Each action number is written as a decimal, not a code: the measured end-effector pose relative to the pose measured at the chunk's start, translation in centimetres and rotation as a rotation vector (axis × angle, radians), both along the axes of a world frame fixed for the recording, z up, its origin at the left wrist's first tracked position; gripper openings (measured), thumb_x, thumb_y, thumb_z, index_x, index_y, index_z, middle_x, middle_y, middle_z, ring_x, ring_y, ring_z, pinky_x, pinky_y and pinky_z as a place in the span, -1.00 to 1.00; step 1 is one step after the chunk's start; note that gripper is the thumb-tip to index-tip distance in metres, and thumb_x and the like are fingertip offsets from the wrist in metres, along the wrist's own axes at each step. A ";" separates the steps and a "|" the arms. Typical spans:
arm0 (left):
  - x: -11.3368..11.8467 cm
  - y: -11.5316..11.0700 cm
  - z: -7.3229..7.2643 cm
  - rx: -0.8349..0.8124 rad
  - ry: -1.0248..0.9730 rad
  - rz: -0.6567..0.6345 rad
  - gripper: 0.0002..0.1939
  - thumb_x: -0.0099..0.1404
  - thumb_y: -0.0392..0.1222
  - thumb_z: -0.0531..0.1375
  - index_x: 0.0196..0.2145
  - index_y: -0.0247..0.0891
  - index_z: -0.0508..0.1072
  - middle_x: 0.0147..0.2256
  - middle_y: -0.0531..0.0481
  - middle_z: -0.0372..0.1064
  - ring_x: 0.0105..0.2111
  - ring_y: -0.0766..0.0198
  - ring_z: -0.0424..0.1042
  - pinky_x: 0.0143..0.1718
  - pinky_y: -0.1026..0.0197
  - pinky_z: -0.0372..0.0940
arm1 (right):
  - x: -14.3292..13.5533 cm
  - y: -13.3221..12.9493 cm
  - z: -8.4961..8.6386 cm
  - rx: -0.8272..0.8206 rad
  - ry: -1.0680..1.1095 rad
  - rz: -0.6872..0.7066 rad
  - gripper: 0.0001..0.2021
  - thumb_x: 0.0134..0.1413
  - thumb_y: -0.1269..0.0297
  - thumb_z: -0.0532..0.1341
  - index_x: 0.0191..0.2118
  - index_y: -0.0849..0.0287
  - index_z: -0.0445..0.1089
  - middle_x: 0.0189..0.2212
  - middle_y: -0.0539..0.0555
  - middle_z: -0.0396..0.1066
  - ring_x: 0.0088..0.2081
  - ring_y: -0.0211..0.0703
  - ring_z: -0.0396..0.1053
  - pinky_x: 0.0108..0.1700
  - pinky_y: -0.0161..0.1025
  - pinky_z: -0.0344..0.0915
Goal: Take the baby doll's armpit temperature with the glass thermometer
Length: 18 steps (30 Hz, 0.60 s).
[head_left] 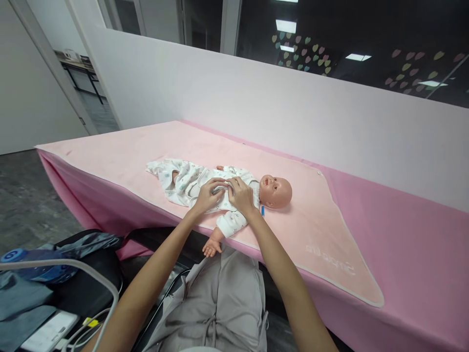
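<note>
A baby doll point(276, 191) lies on its back on a pink mat point(311, 230), its head to the right. It wears white patterned clothes point(234, 222); the legs part is bunched at the left. Over the doll's belly, my left hand point(211, 193) and my right hand point(239, 192) meet with fingertips close together, pinching at the front of the clothes. What lies between the fingers is too small to make out. One doll hand point(212, 245) hangs past the mat's near edge. A small blue item point(263, 210) sits beside the doll's neck.
The mat covers a table with a pink cloth point(414, 244), against a white wall point(256, 98). At the lower left are a black chair with a blue-capped bottle point(40, 264), grey cloth, a white device point(51, 332) and cables.
</note>
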<state>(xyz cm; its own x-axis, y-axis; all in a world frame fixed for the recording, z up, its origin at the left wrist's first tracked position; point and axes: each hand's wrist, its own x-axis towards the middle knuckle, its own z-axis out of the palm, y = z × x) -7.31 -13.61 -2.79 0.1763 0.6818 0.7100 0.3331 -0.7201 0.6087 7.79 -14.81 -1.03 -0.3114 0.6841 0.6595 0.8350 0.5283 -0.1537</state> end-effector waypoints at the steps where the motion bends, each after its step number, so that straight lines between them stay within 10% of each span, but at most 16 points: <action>1: 0.1 0.0 0.0 -0.001 0.005 0.015 -0.82 0.19 -0.24 0.10 -0.29 -0.22 0.49 -0.14 -0.06 0.36 -0.08 0.18 0.35 0.02 0.11 0.22 | 0.0 0.0 0.0 -0.003 -0.001 0.003 -0.73 0.15 0.42 0.00 -0.06 0.14 0.29 -0.14 0.09 0.36 -0.15 -0.18 0.33 -0.22 -0.33 0.22; 9: 0.1 -0.2 0.0 0.057 0.076 0.055 -0.77 0.24 -0.21 0.07 -0.19 -0.24 0.45 -0.12 -0.10 0.36 -0.06 0.15 0.34 0.01 0.07 0.22 | 0.0 -0.1 0.2 0.015 -0.021 -0.012 -0.72 0.09 0.43 0.04 -0.07 0.14 0.29 -0.15 0.08 0.37 -0.17 -0.18 0.34 -0.26 -0.33 0.22; 18: -5.7 0.5 -0.7 0.098 0.330 0.172 -0.72 0.26 0.00 0.11 -0.17 -0.18 0.46 -0.13 -0.08 0.40 -0.10 0.09 0.34 -0.03 0.06 0.21 | -1.2 0.2 -0.6 0.106 -0.038 -0.082 -0.71 0.18 0.42 -0.02 -0.02 0.15 0.29 -0.03 0.14 0.34 -0.13 -0.18 0.35 -0.28 -0.32 0.23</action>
<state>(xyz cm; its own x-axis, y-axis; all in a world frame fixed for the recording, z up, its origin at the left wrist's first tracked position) -13.03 -13.13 -3.54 0.2953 0.6531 0.6973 0.6206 -0.6860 0.3798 6.60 -14.65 -1.65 -0.2833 0.6354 0.7183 0.8803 0.4695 -0.0682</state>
